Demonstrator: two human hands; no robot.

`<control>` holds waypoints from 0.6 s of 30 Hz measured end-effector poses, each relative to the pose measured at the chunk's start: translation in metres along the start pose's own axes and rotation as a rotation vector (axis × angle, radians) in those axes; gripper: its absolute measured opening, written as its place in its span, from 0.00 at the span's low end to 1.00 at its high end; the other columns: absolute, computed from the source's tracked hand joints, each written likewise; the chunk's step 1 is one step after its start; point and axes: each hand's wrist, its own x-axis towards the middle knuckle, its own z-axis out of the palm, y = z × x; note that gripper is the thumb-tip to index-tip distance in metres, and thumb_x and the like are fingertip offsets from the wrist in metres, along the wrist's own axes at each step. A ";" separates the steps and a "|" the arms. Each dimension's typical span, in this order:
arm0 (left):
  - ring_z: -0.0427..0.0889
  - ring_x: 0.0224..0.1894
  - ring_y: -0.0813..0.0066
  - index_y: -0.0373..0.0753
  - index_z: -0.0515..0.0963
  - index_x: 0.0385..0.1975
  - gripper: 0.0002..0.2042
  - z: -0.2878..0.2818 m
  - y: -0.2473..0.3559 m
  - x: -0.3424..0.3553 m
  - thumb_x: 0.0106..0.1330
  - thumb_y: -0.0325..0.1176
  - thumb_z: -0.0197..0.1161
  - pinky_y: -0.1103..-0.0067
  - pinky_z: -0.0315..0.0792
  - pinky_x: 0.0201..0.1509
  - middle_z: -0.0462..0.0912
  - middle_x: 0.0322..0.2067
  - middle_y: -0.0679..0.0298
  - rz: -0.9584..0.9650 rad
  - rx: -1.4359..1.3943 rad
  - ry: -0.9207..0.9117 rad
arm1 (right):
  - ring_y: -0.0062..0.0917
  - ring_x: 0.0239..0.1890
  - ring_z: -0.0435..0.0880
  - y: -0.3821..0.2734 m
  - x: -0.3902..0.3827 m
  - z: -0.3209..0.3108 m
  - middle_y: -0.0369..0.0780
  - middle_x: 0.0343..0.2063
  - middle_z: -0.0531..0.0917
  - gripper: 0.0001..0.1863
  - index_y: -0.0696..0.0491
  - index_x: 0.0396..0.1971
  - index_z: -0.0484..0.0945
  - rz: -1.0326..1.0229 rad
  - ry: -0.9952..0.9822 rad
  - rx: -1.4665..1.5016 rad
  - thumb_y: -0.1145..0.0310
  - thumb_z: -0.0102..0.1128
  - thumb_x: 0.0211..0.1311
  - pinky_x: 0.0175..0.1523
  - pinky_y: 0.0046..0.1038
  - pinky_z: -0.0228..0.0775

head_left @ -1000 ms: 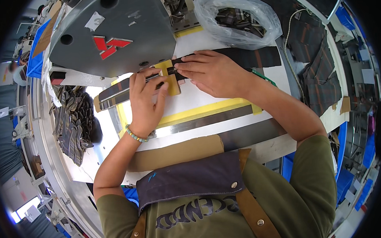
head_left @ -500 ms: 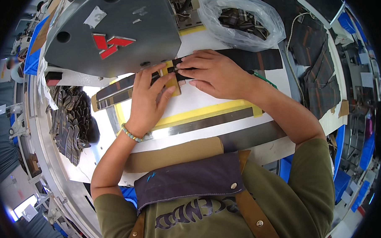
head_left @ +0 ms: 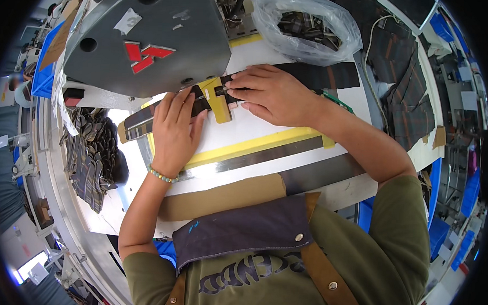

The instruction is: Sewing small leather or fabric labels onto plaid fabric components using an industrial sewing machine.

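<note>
A strip of dark plaid cloth (head_left: 332,75) runs left to right across the white worktable (head_left: 266,140), past the edge of a grey machine head (head_left: 189,37). A yellow guide piece (head_left: 220,106) crosses the strip beside the machine. My left hand (head_left: 175,126) lies on the strip left of the guide, fingers stretched out. My right hand (head_left: 281,100) rests on the strip just right of the guide, fingers extended toward it and thumb below. Part of the strip is hidden under both hands.
A clear plastic bag (head_left: 264,24) of dark cloth pieces stands at the back. Cut plaid pieces (head_left: 90,163) hang in a bundle at the left; more plaid cloth (head_left: 409,112) lies at the right. A green-handled tool (head_left: 340,102) sits beyond my right wrist. Yellow tape (head_left: 255,146) marks the table.
My left hand has left the yellow guide and moved left along the strip, so the guide now shows fully. My right hand has hardly moved.
</note>
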 end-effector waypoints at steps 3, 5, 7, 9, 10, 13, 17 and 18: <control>0.77 0.69 0.47 0.32 0.79 0.67 0.26 -0.005 0.004 -0.002 0.71 0.33 0.72 0.57 0.71 0.74 0.79 0.71 0.53 -0.034 0.060 0.026 | 0.40 0.65 0.82 -0.001 0.001 0.001 0.41 0.60 0.87 0.19 0.56 0.55 0.87 0.003 0.015 -0.003 0.66 0.68 0.67 0.73 0.43 0.73; 0.74 0.73 0.47 0.33 0.78 0.69 0.27 -0.008 0.007 0.007 0.71 0.32 0.71 0.57 0.70 0.76 0.77 0.73 0.55 0.071 -0.082 -0.042 | 0.40 0.66 0.82 -0.002 0.002 -0.001 0.40 0.61 0.86 0.19 0.55 0.58 0.87 0.013 -0.016 0.005 0.66 0.68 0.69 0.76 0.44 0.71; 0.72 0.75 0.47 0.34 0.77 0.70 0.28 -0.008 0.008 0.009 0.71 0.32 0.70 0.57 0.69 0.76 0.76 0.74 0.57 0.055 -0.069 -0.079 | 0.41 0.67 0.82 -0.002 0.002 -0.001 0.40 0.62 0.85 0.20 0.54 0.60 0.87 0.028 -0.047 0.010 0.67 0.68 0.70 0.78 0.46 0.70; 0.71 0.76 0.48 0.34 0.77 0.72 0.28 -0.009 0.009 0.012 0.71 0.32 0.70 0.58 0.68 0.77 0.75 0.76 0.58 0.043 -0.058 -0.117 | 0.39 0.67 0.82 -0.001 -0.001 0.001 0.39 0.62 0.85 0.21 0.54 0.60 0.87 0.014 -0.027 0.007 0.67 0.68 0.70 0.79 0.46 0.69; 0.73 0.74 0.48 0.34 0.77 0.72 0.29 -0.010 0.008 0.012 0.71 0.33 0.70 0.58 0.69 0.77 0.76 0.75 0.57 0.075 -0.034 -0.110 | 0.39 0.67 0.82 -0.001 -0.001 0.001 0.39 0.62 0.85 0.21 0.54 0.60 0.87 0.017 -0.026 0.004 0.67 0.68 0.70 0.79 0.46 0.69; 0.73 0.73 0.49 0.33 0.76 0.72 0.29 -0.014 0.007 0.012 0.72 0.36 0.70 0.60 0.68 0.77 0.76 0.74 0.56 0.125 0.020 -0.124 | 0.38 0.67 0.82 -0.002 0.000 -0.001 0.39 0.63 0.85 0.21 0.54 0.61 0.86 0.021 -0.055 0.004 0.67 0.68 0.70 0.79 0.45 0.69; 0.71 0.75 0.52 0.34 0.73 0.74 0.31 -0.016 0.006 0.013 0.74 0.38 0.68 0.60 0.67 0.79 0.74 0.75 0.56 0.171 0.096 -0.178 | 0.38 0.68 0.81 -0.004 0.001 -0.003 0.40 0.62 0.85 0.21 0.55 0.61 0.86 0.023 -0.068 -0.008 0.67 0.68 0.71 0.79 0.44 0.68; 0.71 0.75 0.52 0.34 0.73 0.74 0.31 -0.017 0.005 0.013 0.74 0.38 0.68 0.60 0.67 0.79 0.74 0.75 0.56 0.165 0.095 -0.172 | 0.38 0.68 0.81 -0.004 0.001 -0.003 0.40 0.62 0.85 0.21 0.55 0.62 0.86 0.029 -0.065 -0.014 0.67 0.67 0.71 0.79 0.44 0.68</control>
